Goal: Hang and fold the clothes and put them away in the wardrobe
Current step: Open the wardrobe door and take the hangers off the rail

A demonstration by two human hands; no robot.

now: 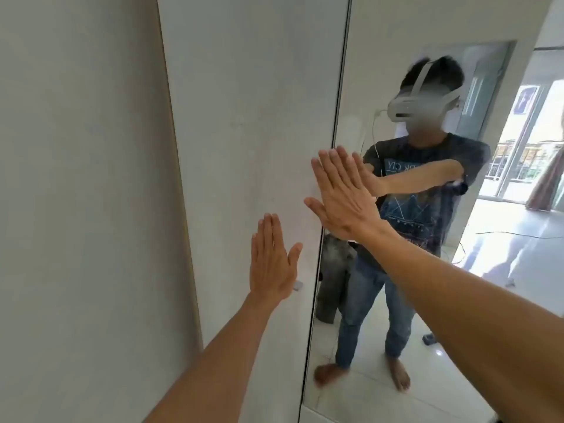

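Pressing both palms flat, fingers straight, gripping nothing: my left hand (271,265) on white wardrobe door (244,87) at 12 o'clock, right hand (343,195) at its 1 o'clock, over the edge of the mirror door (381,41).

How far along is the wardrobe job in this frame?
Done: cannot tell, nothing behind the doors shows. In hand: left hand flat on the white door, right hand flat at the edge of the mirror door, neither holding clothes. Left: unclear; possibly only pushing doors shut.
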